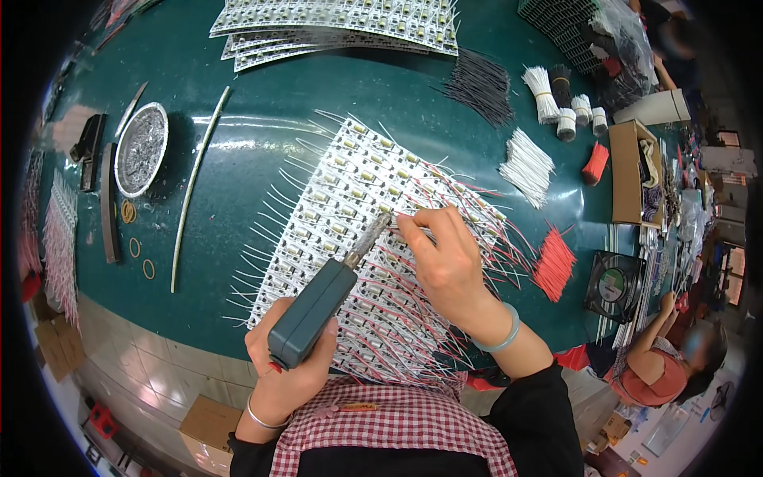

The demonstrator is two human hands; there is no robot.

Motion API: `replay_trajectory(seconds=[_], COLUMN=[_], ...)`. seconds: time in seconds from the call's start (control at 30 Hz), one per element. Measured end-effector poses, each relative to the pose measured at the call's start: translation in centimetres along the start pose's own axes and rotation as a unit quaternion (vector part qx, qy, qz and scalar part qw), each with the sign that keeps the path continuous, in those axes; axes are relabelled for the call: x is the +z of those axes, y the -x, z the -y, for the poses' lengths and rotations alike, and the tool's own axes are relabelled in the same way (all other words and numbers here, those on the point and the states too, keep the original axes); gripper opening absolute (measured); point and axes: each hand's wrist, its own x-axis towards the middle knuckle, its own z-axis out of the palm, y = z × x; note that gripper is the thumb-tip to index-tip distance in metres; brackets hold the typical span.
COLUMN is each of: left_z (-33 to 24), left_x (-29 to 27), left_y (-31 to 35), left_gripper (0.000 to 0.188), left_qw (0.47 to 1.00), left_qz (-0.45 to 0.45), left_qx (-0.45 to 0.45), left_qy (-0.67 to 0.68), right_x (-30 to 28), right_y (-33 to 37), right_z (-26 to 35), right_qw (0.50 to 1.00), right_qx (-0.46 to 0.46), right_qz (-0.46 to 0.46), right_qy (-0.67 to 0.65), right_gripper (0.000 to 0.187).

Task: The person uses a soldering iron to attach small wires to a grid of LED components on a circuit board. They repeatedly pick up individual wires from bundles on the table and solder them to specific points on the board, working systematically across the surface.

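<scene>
My left hand (pixel 290 362) is closed round the dark green body of a soldering gun (pixel 314 312). Its metal tip reaches up and right to a white circuit board panel (pixel 326 208). This panel carries rows of small components, with white wires sticking out on the left and red and white wires on the right. Just right of the tip, my right hand (pixel 445 258) pinches a thin wire against the board between thumb and forefinger. The wire's colour is hard to make out there.
More panels (pixel 338 32) are stacked at the far edge. Black wires (pixel 478 86), white wires (pixel 527 167) and red wires (pixel 555 264) lie in piles to the right, near a fan (pixel 615 285). A silvery bowl (pixel 142 149) and a thin rod (pixel 199 191) lie left. Another person (pixel 656 370) sits at right.
</scene>
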Motion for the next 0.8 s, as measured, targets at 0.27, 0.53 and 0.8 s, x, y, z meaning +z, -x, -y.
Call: replay_trajectory(seconds=[0.27,0.53,0.8], left_z=[-0.4,7.1,1.3], left_x=[-7.6,-13.7,-4.9], left_y=[-0.2,-3.3,1.5], left_gripper=[0.020,0.035,0.052], left_qw=[0.889,0.931,0.947], left_qz=[-0.451,-0.354,-0.207], left_qx=[0.044,-0.044,-0.124], left_qy=[-0.058,0.074,0.210], right_x=[-0.3,-0.2,-1.2], right_y=[-0.3,0.0,0.1], right_z=[0.2,-0.1,0.2], right_qw=[1.000,1.000,1.000], right_qx=[-0.001,0.009,0.008], right_qz=[0.004,0.000,-0.021], right_qy=[-0.009,-0.008,-0.005], right_gripper=[0.033,0.033,0.033])
